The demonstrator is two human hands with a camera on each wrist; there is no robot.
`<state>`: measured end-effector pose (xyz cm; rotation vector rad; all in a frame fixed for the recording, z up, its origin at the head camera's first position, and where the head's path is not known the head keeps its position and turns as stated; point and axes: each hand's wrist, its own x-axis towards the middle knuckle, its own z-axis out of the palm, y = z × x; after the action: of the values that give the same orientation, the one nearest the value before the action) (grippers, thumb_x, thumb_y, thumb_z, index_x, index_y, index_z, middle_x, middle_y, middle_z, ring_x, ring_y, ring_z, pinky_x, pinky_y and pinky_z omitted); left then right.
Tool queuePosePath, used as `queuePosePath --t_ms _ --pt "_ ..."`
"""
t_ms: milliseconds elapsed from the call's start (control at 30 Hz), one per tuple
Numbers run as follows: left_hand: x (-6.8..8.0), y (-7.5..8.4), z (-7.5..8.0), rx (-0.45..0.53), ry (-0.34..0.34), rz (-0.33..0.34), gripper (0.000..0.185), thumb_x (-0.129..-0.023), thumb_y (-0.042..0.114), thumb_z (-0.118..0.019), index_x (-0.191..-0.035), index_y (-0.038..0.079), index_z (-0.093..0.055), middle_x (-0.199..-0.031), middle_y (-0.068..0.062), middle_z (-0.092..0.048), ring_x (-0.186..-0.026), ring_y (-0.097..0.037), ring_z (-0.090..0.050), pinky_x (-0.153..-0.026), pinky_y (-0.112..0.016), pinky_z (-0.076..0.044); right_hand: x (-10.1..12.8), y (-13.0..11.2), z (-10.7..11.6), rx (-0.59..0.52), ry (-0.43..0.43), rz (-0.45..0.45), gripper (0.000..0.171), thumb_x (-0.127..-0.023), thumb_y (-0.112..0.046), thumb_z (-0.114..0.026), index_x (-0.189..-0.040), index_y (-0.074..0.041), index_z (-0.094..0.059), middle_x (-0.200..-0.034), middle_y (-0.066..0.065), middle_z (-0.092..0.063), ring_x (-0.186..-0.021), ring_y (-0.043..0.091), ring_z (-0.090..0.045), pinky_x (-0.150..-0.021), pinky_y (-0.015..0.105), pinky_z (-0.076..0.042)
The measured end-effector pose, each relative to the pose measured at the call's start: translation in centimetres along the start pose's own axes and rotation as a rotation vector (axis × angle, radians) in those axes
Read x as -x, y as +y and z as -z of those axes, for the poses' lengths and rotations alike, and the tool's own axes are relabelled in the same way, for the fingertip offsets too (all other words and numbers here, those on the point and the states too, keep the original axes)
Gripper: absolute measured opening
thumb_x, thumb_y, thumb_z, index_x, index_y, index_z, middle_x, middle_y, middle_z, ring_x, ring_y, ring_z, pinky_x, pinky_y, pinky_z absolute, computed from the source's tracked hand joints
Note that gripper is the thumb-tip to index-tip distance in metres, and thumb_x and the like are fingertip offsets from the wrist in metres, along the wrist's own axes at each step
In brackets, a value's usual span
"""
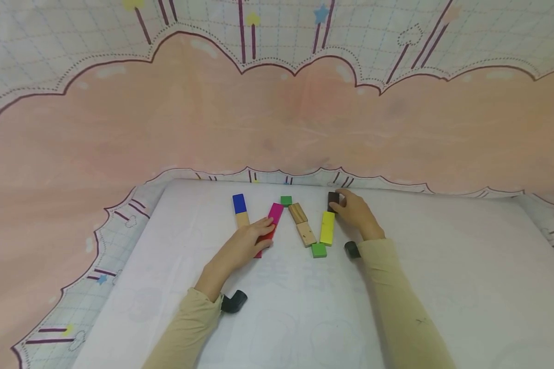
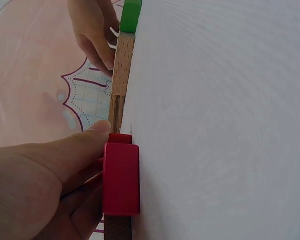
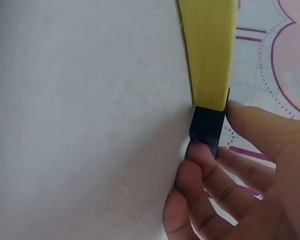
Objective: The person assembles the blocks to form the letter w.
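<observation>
Spread over everything, a pink cloud-print cloth with a grid border [image 1: 277,118]. In front of it, a flat white table surface [image 1: 443,287], bearing a zigzag of small blocks near its far edge.

Left hand [image 1: 242,247], beige sleeve behind it, lying over the lower end of the long magenta-red wooden block [image 1: 275,214]; thumb [image 2: 84,142] and curled fingers pinching that block, as seen from the left wrist.

Right hand [image 1: 356,211] at the far right end of the row, thumb [image 3: 255,127] and fingertips pinching the small dark brown wooden block [image 1: 333,200], which touches the top end of the long yellow wooden block [image 1: 327,228].

Between the two hands, two plain wooden blocks laid end to end on a slant: darker striped one [image 1: 297,212], paler one [image 1: 307,234]. Left of the magenta-red block, a blue-and-natural wooden block [image 1: 240,209].

Smallest: green square block [image 1: 319,250] at the lower point of the zigzag, touching the paler block and yellow block; smaller green cube [image 1: 285,200] at the upper point.
</observation>
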<state>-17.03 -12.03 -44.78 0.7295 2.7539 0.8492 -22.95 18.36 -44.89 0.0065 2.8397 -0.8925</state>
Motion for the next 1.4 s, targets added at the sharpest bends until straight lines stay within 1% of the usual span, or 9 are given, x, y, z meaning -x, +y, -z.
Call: queuePosePath --t_ms 67,267,367,500,767,967,1233,1400 --pt "-0.01 0.05 0.03 0.000 -0.002 0.000 0.048 -0.095 0.018 -0.068 -0.139 0.003 -0.056 -0.153 -0.010 -0.045 -0.144 -0.027 -0.039 -0.115 -0.042 -0.035 0.02 -0.05 0.00 0.000 0.004 -0.006 0.054 -0.102 -0.028 -0.055 -0.148 -0.004 -0.040 -0.110 0.021 -0.060 -0.093 0.031 -0.055 -0.083 0.044 -0.050" --pt "-0.01 0.15 0.12 0.004 -0.008 0.007 0.049 -0.095 0.018 -0.068 -0.139 0.003 -0.056 -0.153 -0.010 -0.045 -0.144 -0.027 -0.038 -0.115 -0.042 -0.035 0.10 -0.36 -0.08 0.008 0.005 -0.037 0.055 -0.102 -0.029 -0.055 -0.148 -0.004 -0.039 -0.115 0.023 -0.061 -0.097 0.033 -0.057 -0.089 0.048 -0.051" --pt "0.01 0.07 0.09 0.003 -0.008 0.013 0.049 -0.094 0.019 -0.069 -0.140 0.004 -0.056 -0.154 -0.009 -0.044 -0.144 -0.026 -0.038 -0.116 -0.041 -0.035 0.12 -0.60 -0.15 0.019 0.008 -0.039 0.055 -0.102 -0.029 -0.055 -0.148 -0.003 -0.039 -0.114 0.023 -0.062 -0.095 0.032 -0.058 -0.087 0.048 -0.052" --pt "0.01 -0.07 0.02 -0.003 -0.004 0.017 0.049 -0.094 0.020 -0.069 -0.139 0.005 -0.056 -0.154 -0.008 -0.044 -0.144 -0.026 -0.039 -0.116 -0.041 -0.035 0.15 -0.78 -0.10 0.020 0.002 -0.031 0.055 -0.102 -0.029 -0.055 -0.147 -0.002 -0.039 -0.114 0.023 -0.062 -0.095 0.032 -0.057 -0.087 0.047 -0.052" --pt "0.01 -0.06 0.02 -0.005 0.002 0.009 0.049 -0.094 0.019 -0.069 -0.139 0.004 -0.057 -0.153 -0.010 -0.045 -0.144 -0.027 -0.039 -0.115 -0.041 -0.035 0.05 -0.44 -0.13 0.022 -0.023 0.005 0.055 -0.103 -0.029 -0.054 -0.147 -0.002 -0.038 -0.117 0.024 -0.061 -0.099 0.034 -0.058 -0.091 0.050 -0.052" --pt "-0.10 -0.13 -0.06 -0.008 0.000 0.002 0.048 -0.095 0.019 -0.069 -0.139 0.003 -0.056 -0.153 -0.010 -0.045 -0.144 -0.027 -0.039 -0.116 -0.041 -0.035 -0.05 -0.35 -0.15 0.033 -0.038 0.012 0.056 -0.102 -0.031 -0.055 -0.147 -0.002 -0.038 -0.118 0.024 -0.061 -0.101 0.034 -0.058 -0.094 0.051 -0.052" --pt "-0.13 -0.08 -0.05 -0.009 -0.004 0.003 0.049 -0.095 0.020 -0.068 -0.139 0.004 -0.056 -0.153 -0.010 -0.044 -0.144 -0.027 -0.039 -0.116 -0.042 -0.035 0.16 -0.49 -0.03 0.048 -0.039 0.038 0.055 -0.102 -0.029 -0.056 -0.146 0.000 -0.039 -0.113 0.022 -0.061 -0.097 0.032 -0.057 -0.090 0.048 -0.052" --pt "-0.14 -0.07 -0.07 -0.010 0.000 0.000 0.048 -0.095 0.020 -0.068 -0.139 0.004 -0.057 -0.153 -0.010 -0.045 -0.144 -0.027 -0.039 -0.116 -0.041 -0.035 0.24 -0.52 0.01 0.043 -0.033 0.045 0.057 -0.102 -0.029 -0.056 -0.147 0.001 -0.038 -0.113 0.022 -0.061 -0.099 0.032 -0.056 -0.093 0.049 -0.051"
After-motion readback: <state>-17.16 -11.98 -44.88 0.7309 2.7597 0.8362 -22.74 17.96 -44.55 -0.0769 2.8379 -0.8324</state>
